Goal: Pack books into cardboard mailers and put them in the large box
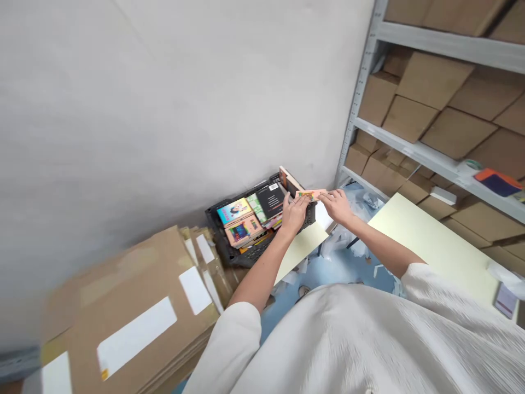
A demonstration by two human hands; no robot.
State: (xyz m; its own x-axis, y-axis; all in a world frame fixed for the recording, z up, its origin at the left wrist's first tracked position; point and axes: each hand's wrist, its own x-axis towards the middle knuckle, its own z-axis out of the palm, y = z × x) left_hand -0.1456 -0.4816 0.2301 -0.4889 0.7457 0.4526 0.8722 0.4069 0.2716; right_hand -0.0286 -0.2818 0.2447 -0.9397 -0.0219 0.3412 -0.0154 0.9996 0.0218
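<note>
Both my hands hold one thin pink book (pixel 310 193) edge-on over the right end of a black plastic crate (pixel 223 247). My left hand (pixel 293 213) grips its near left end with fingers closed. My right hand (pixel 337 204) pinches its right end. The crate sits on the floor against the white wall and holds several colourful books (pixel 240 221) lying flat, plus a dark book (pixel 271 200) and one book standing at the back (pixel 288 180).
Flat cardboard boxes with white labels (pixel 135 306) are stacked at the lower left. A pale yellow table (pixel 435 243) stands to the right. Metal shelving (pixel 414 150) full of brown cartons fills the right side. Plastic wrapping and paper scraps litter the blue floor (pixel 344 268).
</note>
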